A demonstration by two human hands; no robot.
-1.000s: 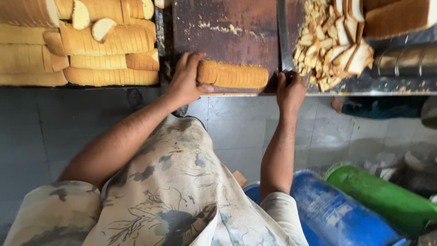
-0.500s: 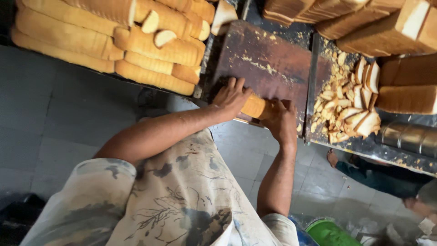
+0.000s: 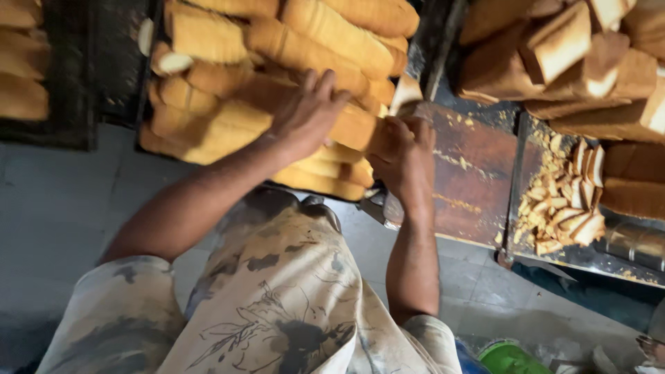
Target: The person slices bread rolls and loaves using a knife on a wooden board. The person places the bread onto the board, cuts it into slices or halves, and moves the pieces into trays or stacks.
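Both of my hands hold one long golden bread loaf [image 3: 355,129] at the edge of a big pile of similar loaves [image 3: 277,62]. My left hand [image 3: 308,111] lies over the loaf's left part, fingers spread on its top. My right hand [image 3: 405,156] grips its right end. The loaf hangs between the pile and a brown, crumb-strewn cutting board [image 3: 478,173]. My patterned shirt fills the lower part of the head view.
A heap of cut bread end pieces [image 3: 564,201] lies right of the board. Stacked square loaves [image 3: 575,48] fill the upper right. More loaves [image 3: 21,69] sit at the far left on a dark tray. A green container [image 3: 509,357] stands on the grey floor below.
My hands have carried the loaf from the cutting board leftward to the loaf pile. The camera view has swung left with them.
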